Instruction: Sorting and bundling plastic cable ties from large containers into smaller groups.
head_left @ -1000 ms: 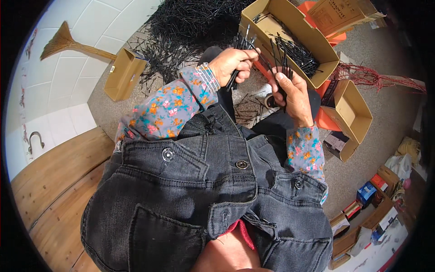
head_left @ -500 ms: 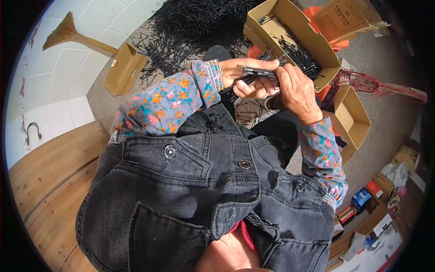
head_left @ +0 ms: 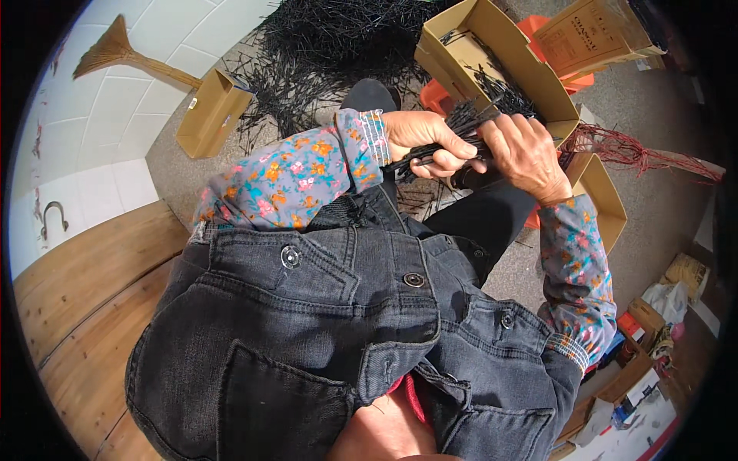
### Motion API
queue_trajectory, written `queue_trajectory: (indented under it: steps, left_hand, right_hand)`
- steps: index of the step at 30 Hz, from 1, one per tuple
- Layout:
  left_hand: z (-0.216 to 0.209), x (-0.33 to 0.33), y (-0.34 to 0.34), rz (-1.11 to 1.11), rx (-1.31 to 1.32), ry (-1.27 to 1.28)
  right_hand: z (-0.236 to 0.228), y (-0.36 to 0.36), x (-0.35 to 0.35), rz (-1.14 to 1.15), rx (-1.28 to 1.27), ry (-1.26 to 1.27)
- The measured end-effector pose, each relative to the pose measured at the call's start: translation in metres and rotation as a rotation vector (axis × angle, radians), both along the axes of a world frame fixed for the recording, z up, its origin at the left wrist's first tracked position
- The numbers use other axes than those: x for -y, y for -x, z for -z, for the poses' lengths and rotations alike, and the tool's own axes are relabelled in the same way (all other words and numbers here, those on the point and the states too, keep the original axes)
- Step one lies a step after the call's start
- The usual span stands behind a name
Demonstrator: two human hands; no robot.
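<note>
My left hand (head_left: 432,142) is closed round a bundle of thin black strips (head_left: 465,119), whose ends fan out past the thumb. Beside it, my right hand (head_left: 529,157) curls its fingers over the near right end of that bundle; its fingertips are partly hidden. Just beyond both hands stands a long cardboard box (head_left: 534,73), tilted in view, with more black strips (head_left: 503,88) lying inside. A large heap of similar black strips (head_left: 338,34) covers the floor ahead, with loose ones spread round it.
An orange plastic stool (head_left: 434,98) shows beneath the long box. A smaller open box (head_left: 603,200) and a tangle of red strands (head_left: 615,146) are at right. At left are a straw broom (head_left: 115,58), another small box (head_left: 211,115) and a wooden bench (head_left: 92,284).
My right hand has moved a little to the right, its forearm swinging outward. The bundle in my left hand now points more toward the long box.
</note>
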State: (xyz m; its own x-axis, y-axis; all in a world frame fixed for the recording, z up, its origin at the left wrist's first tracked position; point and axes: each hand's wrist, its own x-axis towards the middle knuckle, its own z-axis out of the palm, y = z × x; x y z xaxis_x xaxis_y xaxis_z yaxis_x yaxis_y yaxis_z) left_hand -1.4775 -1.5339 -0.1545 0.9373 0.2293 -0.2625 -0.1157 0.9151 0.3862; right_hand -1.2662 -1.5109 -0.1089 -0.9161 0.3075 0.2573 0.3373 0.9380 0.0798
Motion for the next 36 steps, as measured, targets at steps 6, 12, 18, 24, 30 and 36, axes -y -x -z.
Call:
queue_trajectory:
  steps: [6, 12, 18, 24, 30, 36]
  left_hand:
    - [-0.018, -0.002, -0.006, -0.010, -0.145, -0.147]
    - [-0.017, -0.006, 0.014, -0.100, -0.199, -0.233]
    - [-0.009, -0.001, 0.020, -0.227, -0.327, -0.195]
    - [-0.013, 0.005, 0.009, -0.274, -0.396, -0.264]
    - [-0.009, 0.009, 0.008, -0.400, -0.417, -0.369]
    - [-0.014, 0.013, 0.004, -0.468, -0.440, -0.418]
  right_hand:
    - [0.005, -0.012, -0.006, 0.092, -0.076, 0.019]
    - [0.023, -0.056, -0.022, 0.251, -0.108, -0.049]
    - [0.048, -0.053, -0.012, 0.749, -0.548, 0.459]
    - [0.041, 0.013, 0.020, 0.641, -1.400, 1.876]
    - [0.050, 0.029, 0.019, 0.613, -1.558, 1.803]
    - [0.053, 0.022, 0.021, 0.690, -1.641, 1.763]
